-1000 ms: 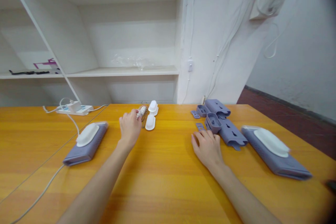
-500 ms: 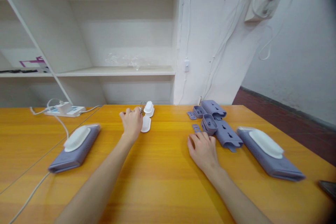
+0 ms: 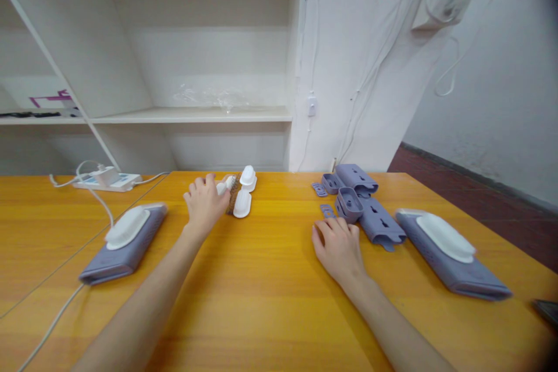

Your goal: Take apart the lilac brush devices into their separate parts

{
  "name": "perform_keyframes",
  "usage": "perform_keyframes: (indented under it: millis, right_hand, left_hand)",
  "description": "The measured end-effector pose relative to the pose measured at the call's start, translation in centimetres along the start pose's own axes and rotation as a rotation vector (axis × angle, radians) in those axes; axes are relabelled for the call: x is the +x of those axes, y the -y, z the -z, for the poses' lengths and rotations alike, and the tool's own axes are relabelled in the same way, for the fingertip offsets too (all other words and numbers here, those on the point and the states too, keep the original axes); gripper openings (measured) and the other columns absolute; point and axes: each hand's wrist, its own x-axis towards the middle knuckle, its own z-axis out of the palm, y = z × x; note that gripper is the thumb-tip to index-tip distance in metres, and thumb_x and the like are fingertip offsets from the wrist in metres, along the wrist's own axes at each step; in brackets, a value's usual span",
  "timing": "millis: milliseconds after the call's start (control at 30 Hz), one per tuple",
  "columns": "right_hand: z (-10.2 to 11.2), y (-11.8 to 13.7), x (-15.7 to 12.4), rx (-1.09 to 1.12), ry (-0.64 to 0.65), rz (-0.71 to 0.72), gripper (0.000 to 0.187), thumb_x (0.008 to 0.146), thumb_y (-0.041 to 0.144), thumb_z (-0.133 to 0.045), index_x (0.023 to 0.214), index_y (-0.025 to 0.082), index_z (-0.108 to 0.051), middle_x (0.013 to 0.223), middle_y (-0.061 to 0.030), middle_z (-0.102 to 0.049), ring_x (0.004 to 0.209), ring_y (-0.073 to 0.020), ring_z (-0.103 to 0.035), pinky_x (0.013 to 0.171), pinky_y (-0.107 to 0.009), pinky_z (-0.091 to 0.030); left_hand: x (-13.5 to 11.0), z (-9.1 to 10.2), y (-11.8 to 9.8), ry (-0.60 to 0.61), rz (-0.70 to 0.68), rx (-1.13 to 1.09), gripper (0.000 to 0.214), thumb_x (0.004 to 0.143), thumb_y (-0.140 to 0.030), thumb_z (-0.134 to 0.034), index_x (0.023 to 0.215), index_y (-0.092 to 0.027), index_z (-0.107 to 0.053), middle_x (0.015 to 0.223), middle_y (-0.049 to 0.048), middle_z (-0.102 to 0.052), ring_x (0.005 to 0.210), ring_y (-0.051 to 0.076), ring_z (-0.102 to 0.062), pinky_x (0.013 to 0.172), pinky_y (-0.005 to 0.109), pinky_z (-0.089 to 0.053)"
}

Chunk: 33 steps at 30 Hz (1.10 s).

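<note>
My left hand [image 3: 204, 204] is over the table at the left of a small group of parts. Its fingers are bent and apart, and I see nothing held in them. Just beyond it are small white pieces [image 3: 225, 185] and a brown, speckled strip [image 3: 234, 195]. Two white rounded parts, an upper one [image 3: 248, 177] and a lower one [image 3: 243, 203], lie to their right. My right hand [image 3: 339, 244] rests loosely curled on the table, with a gap between thumb and forefinger. Its fingertips are close to a flat purple slotted piece [image 3: 327, 211] and a purple cup [image 3: 349, 203].
Purple slotted holders [image 3: 378, 221] and another small cup [image 3: 331, 183] sit behind my right hand. A purple case with a white top stands at each side, left [image 3: 117, 261] and right [image 3: 462, 273]. A power strip [image 3: 108, 181] and cables lie at the back left.
My left hand has moved left and slightly toward me, uncovering the brown strip and small white pieces. My right hand stays in the same place.
</note>
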Motion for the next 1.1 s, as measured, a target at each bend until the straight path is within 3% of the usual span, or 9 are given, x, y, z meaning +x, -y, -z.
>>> perform_keyframes:
  millis: [100, 167, 300, 433, 667, 833, 933, 1100]
  right_hand:
    - [0.0, 0.0, 0.0, 0.007, 0.007, 0.001, 0.016, 0.09, 0.025, -0.051, 0.087, 0.022, -0.066, 0.089, -0.0046, -0.065, 0.092, -0.0221, -0.051, 0.076, -0.036, -0.026]
    - [0.0, 0.0, 0.0, 0.01, 0.011, 0.002, 0.016, 0.09, 0.025, -0.05, 0.087, 0.021, -0.066, 0.089, -0.0048, -0.065, 0.092, -0.022, -0.051, 0.076, -0.036, -0.026]
    - [-0.1, 0.0, 0.0, 0.018, 0.014, -0.002, 0.016, 0.09, 0.025, -0.051, 0.087, 0.021, -0.066, 0.089, -0.0048, -0.065, 0.091, -0.0218, -0.051, 0.076, -0.036, -0.026]
    - [0.0, 0.0, 0.0, 0.024, 0.017, -0.003, 0.015, 0.089, 0.024, -0.051, 0.088, 0.022, -0.066, 0.089, -0.0042, -0.065, 0.091, -0.0216, -0.051, 0.077, -0.036, -0.027]
    - [-0.2, 0.0, 0.1, 0.028, 0.019, 0.002, 0.015, 0.089, 0.024, -0.052, 0.088, 0.022, -0.066, 0.09, -0.0041, -0.065, 0.092, -0.0214, -0.051, 0.077, -0.036, -0.026]
    - [-0.4, -0.1, 0.2, 0.032, 0.007, 0.01, 0.015, 0.089, 0.023, -0.051, 0.088, 0.021, -0.066, 0.09, -0.0048, -0.065, 0.092, -0.0216, -0.051, 0.077, -0.036, -0.025]
    - [-0.4, 0.0, 0.2, 0.03, 0.001, 0.006, 0.015, 0.089, 0.023, -0.051, 0.088, 0.021, -0.066, 0.089, -0.005, -0.065, 0.091, -0.0216, -0.051, 0.077, -0.036, -0.025]
    - [-0.2, 0.1, 0.3, 0.04, 0.01, 0.0, 0.016, 0.089, 0.023, -0.051, 0.089, 0.021, -0.067, 0.09, -0.0052, -0.065, 0.091, -0.0215, -0.051, 0.077, -0.036, -0.026]
  left_hand:
    - [0.4, -0.4, 1.3, 0.222, 0.047, -0.067, 0.052, 0.081, -0.048, -0.05, 0.122, -0.017, -0.046, 0.105, 0.0151, -0.064, 0.096, 0.033, -0.06, 0.075, 0.039, -0.043]
    - [0.5, -0.6, 1.9, 0.287, 0.037, -0.094, 0.048, 0.08, -0.045, -0.051, 0.121, -0.019, -0.047, 0.102, 0.013, -0.067, 0.094, 0.032, -0.063, 0.073, 0.037, -0.044]
    - [0.6, -0.9, 2.4, 0.222, 0.01, -0.15, 0.048, 0.077, -0.04, -0.055, 0.12, -0.02, -0.049, 0.103, 0.012, -0.068, 0.093, 0.029, -0.064, 0.071, 0.032, -0.045]
    - [0.9, -1.1, 2.5, 0.164, 0.046, -0.224, 0.049, 0.076, -0.046, -0.055, 0.118, -0.02, -0.052, 0.1, 0.0105, -0.069, 0.092, 0.029, -0.065, 0.07, 0.031, -0.047]
    - [1.2, -1.1, 2.4, 0.247, 0.108, -0.181, 0.056, 0.072, -0.049, -0.057, 0.119, -0.019, -0.052, 0.1, 0.0128, -0.069, 0.094, 0.033, -0.064, 0.074, 0.036, -0.048]
    - [1.1, -0.9, 2.4, 0.159, 0.145, -0.225, 0.056, 0.074, -0.054, -0.055, 0.12, -0.021, -0.054, 0.1, 0.0109, -0.07, 0.096, 0.031, -0.064, 0.078, 0.037, -0.048]
    - [1.8, -1.1, 1.9, 0.09, 0.149, -0.238, 0.055, 0.076, -0.052, -0.056, 0.122, -0.022, -0.053, 0.104, 0.0103, -0.069, 0.098, 0.029, -0.063, 0.079, 0.036, -0.047]
    - [3.8, -2.5, 0.5, 0.101, 0.144, -0.241, 0.053, 0.077, -0.049, -0.057, 0.122, -0.022, -0.052, 0.107, 0.0109, -0.068, 0.1, 0.031, -0.062, 0.08, 0.037, -0.046]
